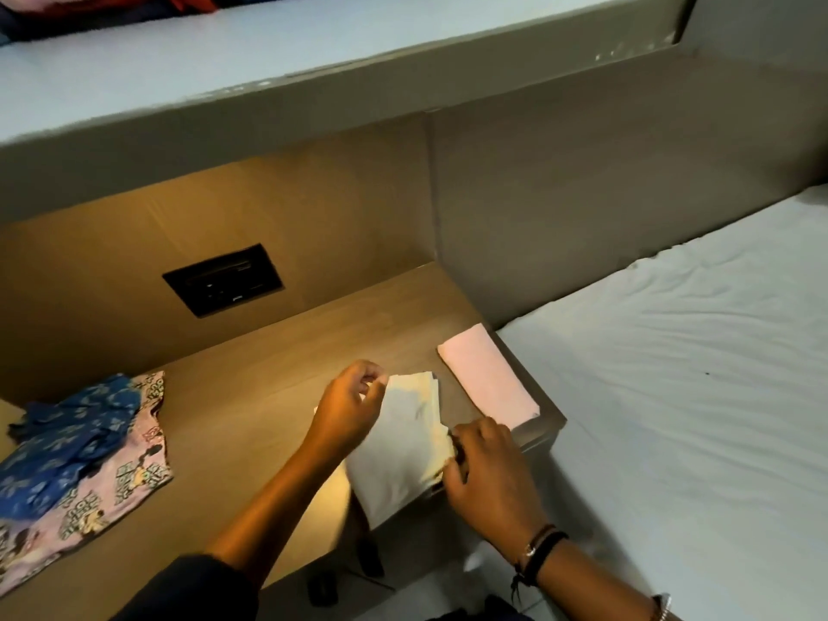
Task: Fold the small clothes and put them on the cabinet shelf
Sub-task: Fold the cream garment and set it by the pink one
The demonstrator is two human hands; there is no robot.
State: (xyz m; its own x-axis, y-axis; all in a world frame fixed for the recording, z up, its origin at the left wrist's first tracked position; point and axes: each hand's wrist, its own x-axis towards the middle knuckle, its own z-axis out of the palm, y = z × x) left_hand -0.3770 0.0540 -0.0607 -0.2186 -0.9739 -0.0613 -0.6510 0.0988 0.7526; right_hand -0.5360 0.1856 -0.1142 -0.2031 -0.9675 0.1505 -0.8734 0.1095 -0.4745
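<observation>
My left hand (347, 407) and right hand (486, 466) pinch opp. edges of a cream garment (403, 445) on the wooden surface (251, 396). Folded pink cloth (488, 378) just beside it; unfolded clothes pile (76, 459) at far left.

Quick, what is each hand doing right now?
Left hand: pinching the top edge of the pale cream folded cloth.
Right hand: gripping the same cloth's right edge.

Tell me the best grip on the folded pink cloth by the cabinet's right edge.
Probably pinch the folded pink cloth at its near short end, coming from the front. It lies flat as a long rectangle, and that end sits at the wooden cabinet top's front right corner, so fingers could slide beneath it. A second hand under the far end should keep the fold.
</observation>
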